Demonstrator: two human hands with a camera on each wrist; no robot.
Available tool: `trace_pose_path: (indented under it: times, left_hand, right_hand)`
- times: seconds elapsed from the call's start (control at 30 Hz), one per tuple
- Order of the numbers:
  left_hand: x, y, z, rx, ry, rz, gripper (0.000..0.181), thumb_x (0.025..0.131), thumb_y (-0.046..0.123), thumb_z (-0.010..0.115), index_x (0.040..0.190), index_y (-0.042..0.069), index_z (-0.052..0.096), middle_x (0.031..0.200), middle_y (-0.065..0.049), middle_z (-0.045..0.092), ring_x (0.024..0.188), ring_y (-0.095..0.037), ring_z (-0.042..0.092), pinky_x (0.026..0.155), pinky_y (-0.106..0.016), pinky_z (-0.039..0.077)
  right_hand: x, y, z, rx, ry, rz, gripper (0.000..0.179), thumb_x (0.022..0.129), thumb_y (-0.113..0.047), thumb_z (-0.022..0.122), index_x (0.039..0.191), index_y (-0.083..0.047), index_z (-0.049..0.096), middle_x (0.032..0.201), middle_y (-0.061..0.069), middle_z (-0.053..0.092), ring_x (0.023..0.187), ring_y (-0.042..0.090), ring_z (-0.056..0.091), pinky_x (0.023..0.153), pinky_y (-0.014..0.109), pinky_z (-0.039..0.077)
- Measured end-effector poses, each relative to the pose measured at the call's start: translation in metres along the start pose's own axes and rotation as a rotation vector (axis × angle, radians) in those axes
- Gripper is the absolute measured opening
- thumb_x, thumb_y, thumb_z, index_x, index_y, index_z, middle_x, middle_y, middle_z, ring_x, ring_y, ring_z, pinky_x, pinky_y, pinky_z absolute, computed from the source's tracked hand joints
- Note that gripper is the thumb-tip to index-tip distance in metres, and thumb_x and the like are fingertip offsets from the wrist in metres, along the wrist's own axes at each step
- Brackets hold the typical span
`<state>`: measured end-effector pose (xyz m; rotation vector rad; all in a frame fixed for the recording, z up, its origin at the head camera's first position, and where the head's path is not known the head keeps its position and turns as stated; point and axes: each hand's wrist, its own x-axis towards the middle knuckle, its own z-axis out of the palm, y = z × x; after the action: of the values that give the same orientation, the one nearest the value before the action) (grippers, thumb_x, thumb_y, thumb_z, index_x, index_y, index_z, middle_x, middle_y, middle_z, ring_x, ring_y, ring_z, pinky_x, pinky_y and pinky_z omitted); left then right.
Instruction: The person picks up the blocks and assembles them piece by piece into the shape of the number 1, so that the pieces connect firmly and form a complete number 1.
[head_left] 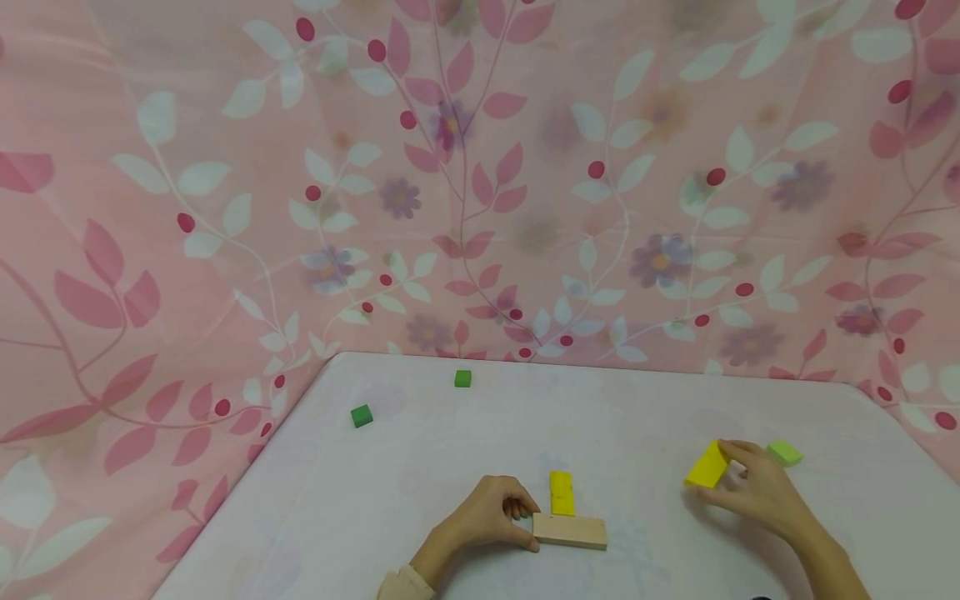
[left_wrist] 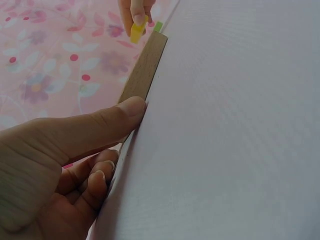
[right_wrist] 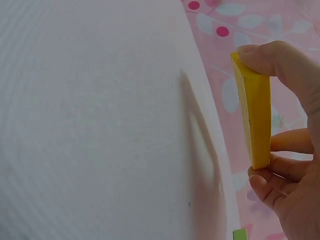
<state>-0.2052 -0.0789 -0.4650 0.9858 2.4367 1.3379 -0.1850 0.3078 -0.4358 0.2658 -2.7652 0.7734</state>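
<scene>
My left hand [head_left: 491, 512] pinches the left end of a plain wooden block [head_left: 570, 531] between thumb and fingers, low at the table's surface. Right behind that block lies a small yellow block [head_left: 562, 493], its long side pointing away from me. Over on the right, my right hand [head_left: 757, 492] holds another yellow block [head_left: 708, 465] by its two ends. In the right wrist view this yellow block [right_wrist: 257, 115] is raised off the table, thumb on its top end and fingers under the lower one. The left wrist view shows the wooden block [left_wrist: 145, 67] with my thumb on its near end.
A light green block [head_left: 784, 453] lies just beyond my right hand. Two green blocks, one at the back [head_left: 462, 379] and one at the back left [head_left: 362, 416], sit on the white-covered table [head_left: 420, 450]. A pink floral cloth [head_left: 525, 192] hangs behind.
</scene>
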Motion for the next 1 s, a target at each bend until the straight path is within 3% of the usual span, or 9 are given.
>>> trace_pose_path:
  times: [0.33,1.0]
  left_hand:
    - [0.000,0.002,0.000,0.005,0.008,-0.005,0.031,0.061,0.012,0.088,0.087,0.004,0.073,0.074,0.008,0.061,0.065,0.002,0.050,0.059,-0.015,0.046]
    - [0.000,0.004,0.000,-0.016,0.006,-0.027,0.031,0.062,0.011,0.088,0.088,0.004,0.073,0.074,0.007,0.061,0.065,0.001,0.050,0.060,-0.015,0.046]
  right_hand:
    - [0.007,-0.009,0.004,0.026,-0.021,-0.003,0.080,0.067,-0.033,0.083,0.118,0.020,0.052,0.115,0.037,0.051,0.088,0.041,0.058,0.071,0.049,0.052]
    - [0.028,-0.026,0.027,0.068,-0.002,-0.103,0.077,0.062,-0.027,0.086,0.115,0.020,0.054,0.113,0.036,0.053,0.088,0.042,0.059,0.072,0.051,0.052]
